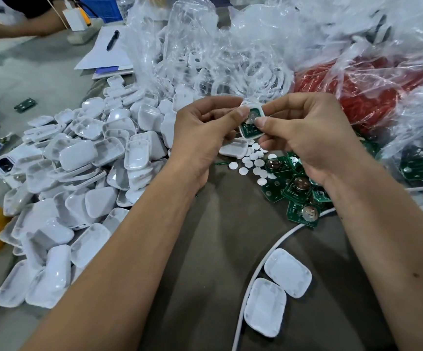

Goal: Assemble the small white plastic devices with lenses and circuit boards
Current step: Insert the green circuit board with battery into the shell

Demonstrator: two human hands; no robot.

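Note:
A small white shell with a green circuit board [252,122] seated in it is held up between both hands above the brown cloth. My left hand [200,138] grips its left side, thumb on the board. My right hand [304,133] pinches its right edge, thumb tip pressing by the round metal coin-cell holder. Loose green circuit boards [297,188] lie under my right wrist. Small white round lenses [253,163] are scattered just below the held shell. A big heap of empty white shells [83,178] fills the left. Two closed white devices [276,290] lie at the lower right.
Crumpled clear plastic bags [230,46] pile up behind the hands, one over red parts [357,97]. A white cable [263,262] curves across the cloth. Paper with a pen [112,40] lies at the back left, where another person's arm [15,26] rests.

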